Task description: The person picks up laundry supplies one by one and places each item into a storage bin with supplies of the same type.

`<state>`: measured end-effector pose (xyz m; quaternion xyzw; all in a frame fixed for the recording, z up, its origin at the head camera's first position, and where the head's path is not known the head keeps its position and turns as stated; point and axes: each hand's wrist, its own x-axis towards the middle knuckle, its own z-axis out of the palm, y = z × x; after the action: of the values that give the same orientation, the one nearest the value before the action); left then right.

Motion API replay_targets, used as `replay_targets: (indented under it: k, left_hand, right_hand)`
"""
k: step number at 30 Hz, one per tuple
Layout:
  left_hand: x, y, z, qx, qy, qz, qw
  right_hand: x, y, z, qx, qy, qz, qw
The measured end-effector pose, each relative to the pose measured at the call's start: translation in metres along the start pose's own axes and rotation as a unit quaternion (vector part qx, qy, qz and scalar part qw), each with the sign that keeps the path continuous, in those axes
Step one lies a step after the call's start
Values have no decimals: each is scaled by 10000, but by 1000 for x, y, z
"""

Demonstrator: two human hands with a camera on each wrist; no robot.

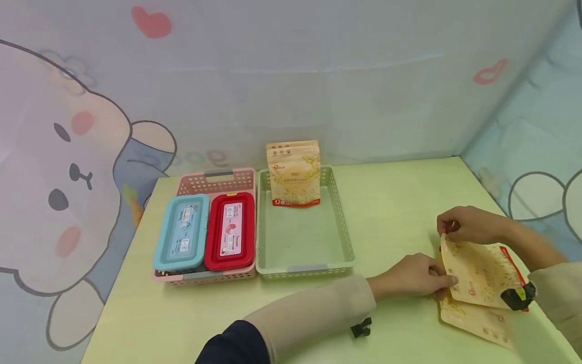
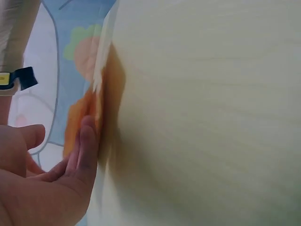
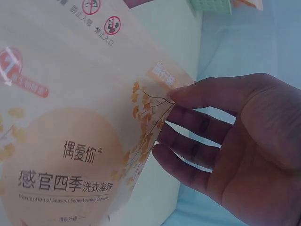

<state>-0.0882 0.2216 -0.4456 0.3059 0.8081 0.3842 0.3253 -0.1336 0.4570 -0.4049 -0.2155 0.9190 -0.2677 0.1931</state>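
Observation:
My right hand (image 1: 470, 224) pinches the edge of the upper of two beige laundry capsule pouches (image 1: 482, 275) at the table's right side. In the right wrist view, the thumb and forefinger of that hand (image 3: 235, 141) grip the printed pouch (image 3: 84, 127) by its side. The lower pouch (image 1: 477, 323) lies partly beneath it on the table. My left hand (image 1: 416, 275) is at the pouches' left edge. Its fingers (image 2: 84, 146) are nearly straight against the orange-looking pouch (image 2: 75, 122), with the thumb standing apart in the left wrist view.
A green basket (image 1: 343, 217) holds upright pouches (image 1: 295, 174) at its back. Beside it, a pink basket (image 1: 215, 187) carries a blue-lidded box (image 1: 182, 232) and a red-lidded box (image 1: 230, 231). A patterned curtain (image 1: 364, 91) hangs behind the green table (image 1: 391, 202).

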Motion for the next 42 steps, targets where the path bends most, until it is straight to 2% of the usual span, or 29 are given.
replay_targets:
  k: [3,8,13,18,26,33,36,42]
  left_hand:
    - [-3,-1,2,-767,-157,-234,9967]
    - [-4,-1,4,-1203,-228,-451,9915]
    - [-5,-6,5,-1873,-199,-391,9813]
    - [-5,-11,4,-2420,40,-293,9698]
    - [-4,-15,3,-2549,166,-392,9660]
    - [-3,-14,1,-2579,161,-268,9657]
    - [-4,-14,-2,-2551,249,-149,9665]
    - [-5,-10,-7,-2735,489,-1,9606]
  right_hand:
    - [5,-6,-1,-34,-66,-90,9999]
    - [10,-18,-2,-219,149,-151,9995]
    - [15,-21,-1,-281,467,-211,9983]
    - [16,-23,-2,-345,677,-196,9969]
    - [17,-23,-1,-529,631,-32,9966]
    - [16,-26,-5,-641,451,35,9969]
    - [13,-26,-8,-683,532,-39,9962]
    - [8,-28,-16,-813,808,-114,9933]
